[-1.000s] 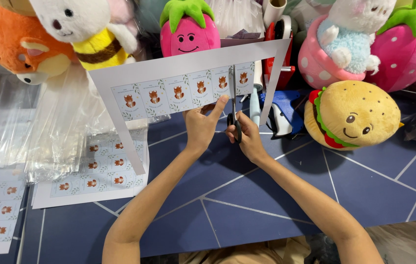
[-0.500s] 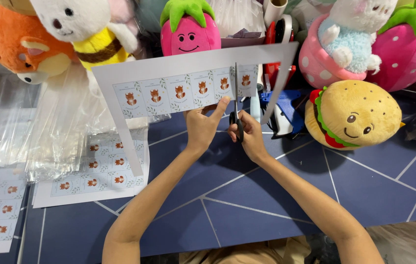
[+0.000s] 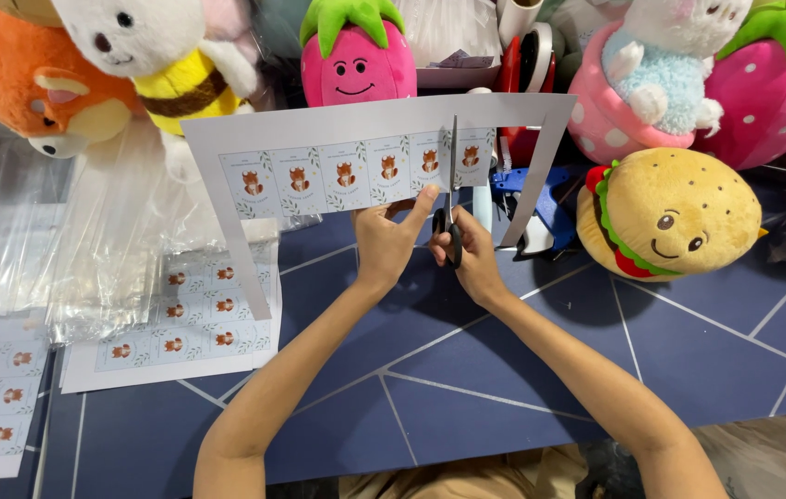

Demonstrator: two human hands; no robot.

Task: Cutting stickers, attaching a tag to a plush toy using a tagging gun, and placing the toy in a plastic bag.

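My left hand pinches the lower edge of a white paper sheet, held up above the table. A row of small fox picture cards runs across this sheet, and white margin strips hang down at both ends. My right hand grips black-handled scissors. Their blades point straight up through the card row, between the two rightmost cards.
More printed card sheets lie flat at the left on the dark blue table, beside clear plastic film. Plush toys line the back: an orange animal, pink strawberry, burger, bunny.
The scissor blades have climbed higher through the card row, lengthening the cut. Both hands and the sheet stay in nearly the same place.
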